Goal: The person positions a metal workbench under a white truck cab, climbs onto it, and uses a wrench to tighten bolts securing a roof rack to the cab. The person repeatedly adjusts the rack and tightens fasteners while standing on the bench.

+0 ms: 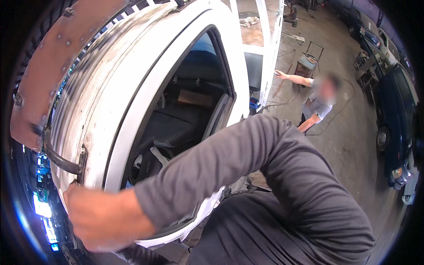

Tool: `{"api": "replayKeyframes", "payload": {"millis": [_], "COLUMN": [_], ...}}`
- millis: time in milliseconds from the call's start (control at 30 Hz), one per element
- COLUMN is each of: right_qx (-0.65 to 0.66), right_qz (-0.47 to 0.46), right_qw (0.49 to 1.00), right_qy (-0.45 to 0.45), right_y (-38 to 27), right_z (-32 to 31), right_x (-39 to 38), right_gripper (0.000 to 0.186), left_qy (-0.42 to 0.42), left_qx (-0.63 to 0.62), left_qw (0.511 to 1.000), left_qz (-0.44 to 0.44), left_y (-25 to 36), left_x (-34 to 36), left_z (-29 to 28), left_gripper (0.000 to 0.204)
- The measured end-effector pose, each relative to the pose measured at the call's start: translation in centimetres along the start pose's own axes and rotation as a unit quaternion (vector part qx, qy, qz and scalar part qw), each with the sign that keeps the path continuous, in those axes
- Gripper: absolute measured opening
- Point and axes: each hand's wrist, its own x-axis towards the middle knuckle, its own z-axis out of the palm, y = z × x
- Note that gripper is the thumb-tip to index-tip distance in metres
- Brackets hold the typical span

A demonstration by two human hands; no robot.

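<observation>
My right arm, in a grey sleeve, reaches across to the left over a white vehicle cab [145,66]. At the roof's near-left corner my right hand [106,216] is closed, its fingers curled away from view and slightly blurred. What it grips, if anything, is hidden. Just beyond the knuckles, a curved dark metal bracket [64,161] is fixed to the roof by an end plate. This bracket runs up to a long brown metal panel [62,48] along the roof's far-left side. Of my left arm only a piece of dark sleeve [141,255] shows at the lower edge; its hand is hidden.
Below my arm is the cab's side window [190,101], with a steering wheel inside. A co-worker [318,104] stands on the floor to the right, one hand toward a white frame [267,53]. Behind are a wheeled machine [306,65], cables and a dark blue vehicle [397,115].
</observation>
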Motion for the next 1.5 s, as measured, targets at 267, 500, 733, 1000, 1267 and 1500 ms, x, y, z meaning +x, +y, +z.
{"api": "replayKeyframes", "payload": {"millis": [267, 500, 733, 1000, 1267, 1500], "right_qx": [0.034, -0.073, -0.086, -0.114, 0.011, -0.351], "right_qz": [0.093, 0.074, 0.056, 0.075, 0.006, 0.144], "right_qw": [0.995, 0.99, 0.982, 0.979, 0.99, 0.924], "right_qy": [-0.005, 0.092, 0.158, 0.153, 0.142, 0.045], "right_y": [6.8, 12.5, 13.3, 11.6, 5.6, -2.3], "right_z": [-0.1, 3.0, 3.6, 3.0, 0.9, 6.8], "right_x": [-3.9, -3.7, -3.9, -4.8, -1.9, 3.8], "right_gripper": [0.022, 0.011, 0.011, 0.012, 0.021, 0.036], "left_qy": [0.027, 0.079, 0.049, 0.073, 0.053, 0.014], "left_qx": [0.093, 0.084, 0.058, 0.058, 0.031, 0.012], "left_qw": [0.995, 0.993, 0.997, 0.996, 0.998, 1.0], "left_qz": [0.023, 0.008, 0.025, 0.013, 0.033, 0.024], "left_y": [-0.1, -0.3, 0.1, -0.2, -1.8, -1.0], "left_x": [0.2, 1.0, 1.6, 1.4, 0.8, 0.6], "left_z": [-0.2, 0.5, 0.5, 1.3, -0.5, -0.5], "left_gripper": [0.021, 0.021, 0.024, 0.022, 0.025, 0.021]}}
